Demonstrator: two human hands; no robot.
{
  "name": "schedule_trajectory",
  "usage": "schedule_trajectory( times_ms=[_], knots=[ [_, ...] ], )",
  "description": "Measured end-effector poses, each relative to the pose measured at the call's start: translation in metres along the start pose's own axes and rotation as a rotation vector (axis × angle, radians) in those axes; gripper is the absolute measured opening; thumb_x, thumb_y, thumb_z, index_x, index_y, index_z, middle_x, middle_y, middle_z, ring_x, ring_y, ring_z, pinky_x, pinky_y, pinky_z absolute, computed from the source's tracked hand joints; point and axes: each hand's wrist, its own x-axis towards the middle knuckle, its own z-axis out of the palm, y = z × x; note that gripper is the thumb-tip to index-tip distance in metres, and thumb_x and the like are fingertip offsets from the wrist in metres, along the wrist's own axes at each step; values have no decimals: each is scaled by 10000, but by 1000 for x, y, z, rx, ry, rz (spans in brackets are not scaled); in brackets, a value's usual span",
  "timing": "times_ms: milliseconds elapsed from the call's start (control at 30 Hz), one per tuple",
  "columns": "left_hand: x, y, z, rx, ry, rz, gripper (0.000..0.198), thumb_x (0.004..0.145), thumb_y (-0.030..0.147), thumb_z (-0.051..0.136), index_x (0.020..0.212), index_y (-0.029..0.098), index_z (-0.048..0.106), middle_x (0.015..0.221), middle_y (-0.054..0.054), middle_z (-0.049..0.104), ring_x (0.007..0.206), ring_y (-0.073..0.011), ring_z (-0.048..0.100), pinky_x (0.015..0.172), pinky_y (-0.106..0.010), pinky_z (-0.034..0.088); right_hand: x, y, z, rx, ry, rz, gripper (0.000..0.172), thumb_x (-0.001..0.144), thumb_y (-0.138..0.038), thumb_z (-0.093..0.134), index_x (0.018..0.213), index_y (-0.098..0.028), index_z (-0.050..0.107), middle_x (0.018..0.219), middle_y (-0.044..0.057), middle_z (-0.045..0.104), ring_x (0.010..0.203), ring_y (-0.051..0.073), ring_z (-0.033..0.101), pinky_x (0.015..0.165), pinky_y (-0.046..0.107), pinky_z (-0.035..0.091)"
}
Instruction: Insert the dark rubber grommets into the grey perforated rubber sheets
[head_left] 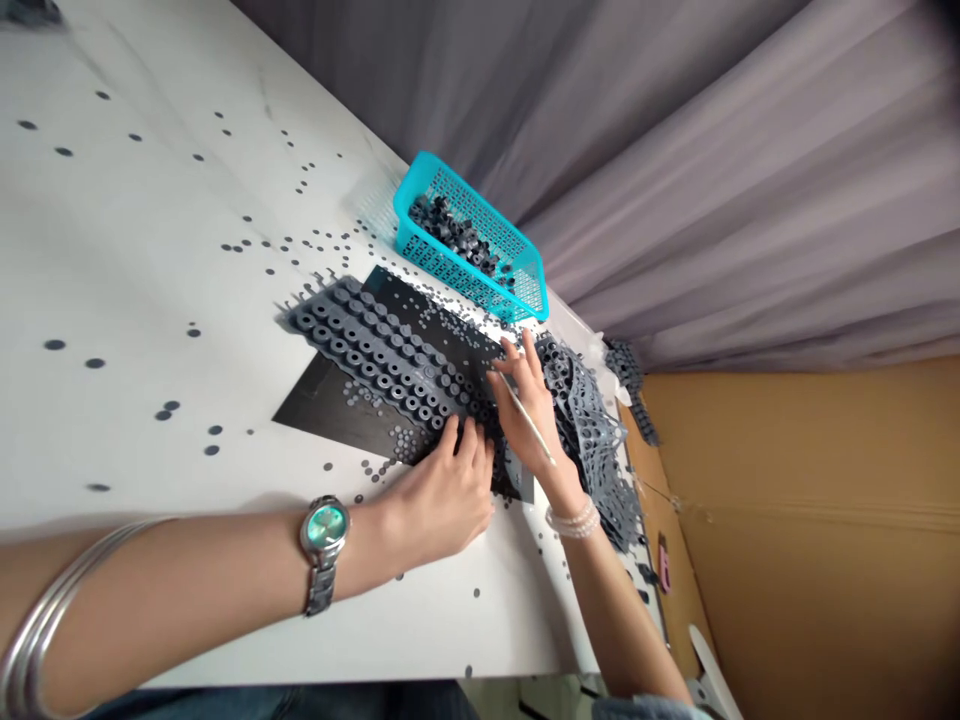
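Observation:
A grey moulded rubber sheet (367,345) with rows of raised round rings lies on a thin black mat (319,395). My left hand (450,490) is at the sheet's near right end, its bent fingers close together and gripping the edge. In my right hand (529,415) is a thin pale stick-like tool (534,425), pinched between thumb and fingers, its lower end pointing back toward the wrist. The tool's working tip is hard to make out beside the sheet. Small grey discs (405,440) lie scattered around the sheet and mat.
A turquoise basket (470,275) holding small dark parts stands behind the mat. To the right, a pile of perforated grey rubber sheets (592,440) lies by the edge of the white table (187,380). A curtain (712,180) and a cardboard surface (810,500) are beyond.

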Motion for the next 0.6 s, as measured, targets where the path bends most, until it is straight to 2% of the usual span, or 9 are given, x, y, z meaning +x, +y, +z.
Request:
schedule_trajectory(
  times_ms=[67,167,267,400,600],
  knots=[
    [0,1,1,1,2,-5,548,942,435,511,1258,18,676,1306,-260,653,1222,-417,591,1033,-570,413,-16,-6,-8,13,-47,-17,227,1012,-289,465,1192,-235,592,1418,113,595,1531,258,249,1178,524,422],
    [1,2,3,-6,15,-1,538,934,428,538,1256,20,679,1248,-257,686,1197,-410,605,1057,-587,387,-38,-15,-15,41,-113,-65,176,1004,-253,488,1134,-254,607,1437,94,585,1469,258,391,1148,501,465],
    [1,1,3,-31,4,25,450,925,396,567,1177,62,733,1167,-229,729,1129,-384,642,1073,-605,367,-46,-21,-15,49,-147,-101,144,998,-223,503,1090,-240,612,1431,109,590,1410,264,481,1114,488,500],
    [1,0,3,-43,15,19,399,916,397,586,1094,91,770,1109,-209,752,1081,-362,662,1072,-596,375,-41,-26,-13,2,-165,-140,141,997,-189,497,1073,-216,612,1355,131,649,1439,271,440,1088,492,508],
    [1,0,4,-39,28,6,425,908,425,597,1078,76,772,1081,-216,757,1059,-352,672,1053,-574,408,-37,-26,-14,-43,-186,-188,140,997,-172,491,1072,-200,606,1309,144,677,1452,270,421,1057,483,517]
  ],
)
